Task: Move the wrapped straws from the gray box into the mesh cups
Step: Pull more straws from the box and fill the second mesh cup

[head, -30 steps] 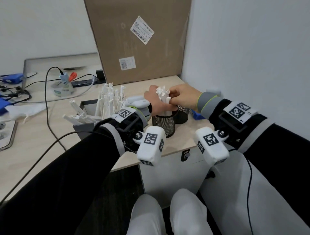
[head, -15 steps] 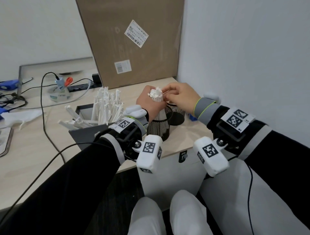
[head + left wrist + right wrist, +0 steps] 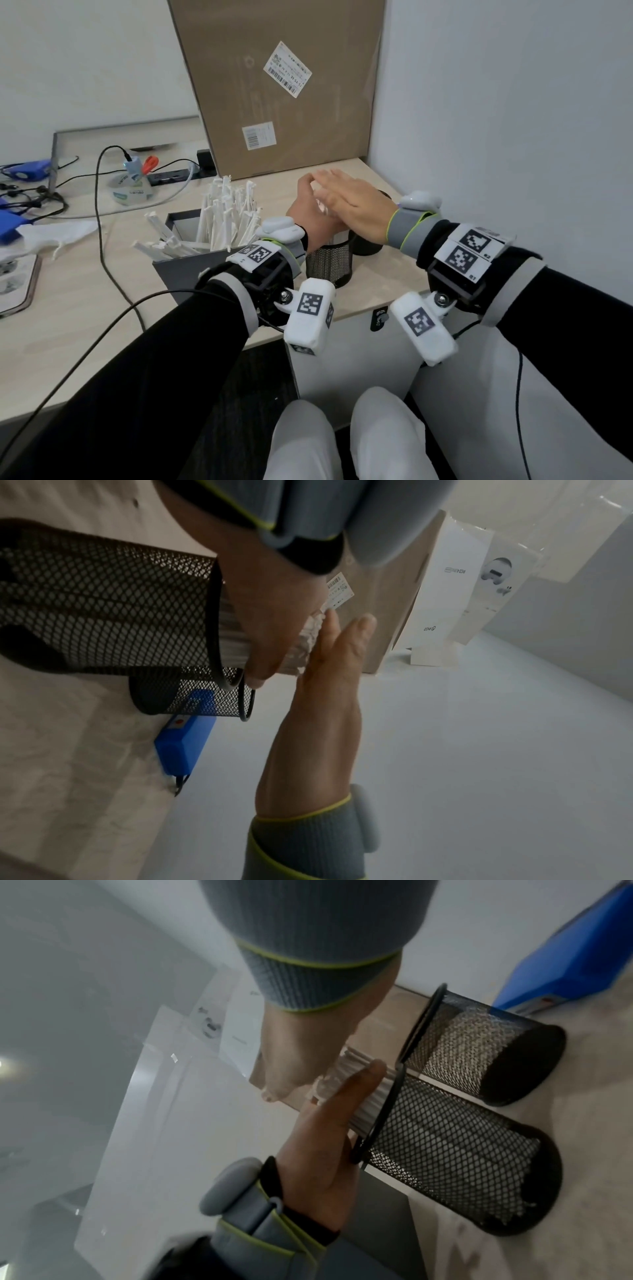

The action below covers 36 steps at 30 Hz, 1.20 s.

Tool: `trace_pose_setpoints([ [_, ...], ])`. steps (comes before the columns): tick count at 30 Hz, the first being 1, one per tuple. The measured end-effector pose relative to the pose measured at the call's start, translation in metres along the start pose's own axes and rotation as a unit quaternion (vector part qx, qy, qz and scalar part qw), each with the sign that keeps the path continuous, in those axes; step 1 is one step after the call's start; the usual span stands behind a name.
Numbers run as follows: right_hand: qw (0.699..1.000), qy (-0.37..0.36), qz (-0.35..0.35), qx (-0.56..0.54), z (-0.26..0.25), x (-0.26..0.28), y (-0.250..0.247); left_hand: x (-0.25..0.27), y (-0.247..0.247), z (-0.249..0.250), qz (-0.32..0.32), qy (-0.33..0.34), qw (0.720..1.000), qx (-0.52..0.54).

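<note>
A bundle of white wrapped straws (image 3: 236,639) stands in the near black mesh cup (image 3: 329,265). My left hand (image 3: 310,214) grips the bundle just above the rim, fingers curled round its far side. My right hand (image 3: 347,202) lies flat and straight-fingered on the straw tops (image 3: 310,635). The right wrist view shows my left thumb (image 3: 359,1093) lying along the bundle (image 3: 368,1110). A second mesh cup (image 3: 369,245) stands just behind, touching the first and mostly hidden by my right wrist. At the left, the gray box (image 3: 191,274) holds several more upright straws (image 3: 226,212).
A tall cardboard box (image 3: 284,89) leans on the wall behind the cups. The wall runs close on the right. A blue device (image 3: 185,739) lies beside the far cup. Cables, a power strip (image 3: 171,176) and a tape roll sit at the far left.
My right hand stopped pinching at the straw tops and now lies flat over them. My left hand keeps its hold on the bundle in the near cup.
</note>
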State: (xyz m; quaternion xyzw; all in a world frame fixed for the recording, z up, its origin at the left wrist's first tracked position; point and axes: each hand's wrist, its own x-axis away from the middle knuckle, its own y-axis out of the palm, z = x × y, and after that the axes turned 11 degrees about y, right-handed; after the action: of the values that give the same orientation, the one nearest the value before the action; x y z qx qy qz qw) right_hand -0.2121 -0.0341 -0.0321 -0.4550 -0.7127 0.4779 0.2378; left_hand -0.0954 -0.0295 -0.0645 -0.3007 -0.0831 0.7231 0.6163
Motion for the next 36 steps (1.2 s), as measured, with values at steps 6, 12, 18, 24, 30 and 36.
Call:
trace_pose_setpoints([
  [6, 0.99, 0.032, 0.022, -0.136, 0.007, 0.002, -0.006, 0.006, -0.012, 0.002, -0.029, -0.004, 0.999, 0.028],
  [12, 0.979, 0.137, 0.053, -0.138, 0.012, 0.01, -0.015, 0.018, -0.021, -0.013, -0.104, -0.037, 0.994, 0.001],
  [18, 0.969, 0.163, 0.107, -0.152, 0.016, 0.02, -0.005, 0.026, -0.008, -0.016, -0.054, -0.029, 0.998, -0.011],
  [24, 0.959, 0.144, 0.185, -0.16, 0.016, 0.016, 0.001, 0.017, -0.006, -0.012, 0.039, -0.037, 0.997, -0.06],
  [30, 0.926, 0.067, 0.308, -0.21, 0.006, 0.006, 0.0, 0.023, -0.037, 0.013, 0.067, 0.101, 0.987, -0.109],
  [36, 0.934, -0.031, 0.271, -0.229, -0.04, 0.004, 0.012, 0.037, -0.14, 0.011, 0.137, 0.106, 0.971, -0.163],
])
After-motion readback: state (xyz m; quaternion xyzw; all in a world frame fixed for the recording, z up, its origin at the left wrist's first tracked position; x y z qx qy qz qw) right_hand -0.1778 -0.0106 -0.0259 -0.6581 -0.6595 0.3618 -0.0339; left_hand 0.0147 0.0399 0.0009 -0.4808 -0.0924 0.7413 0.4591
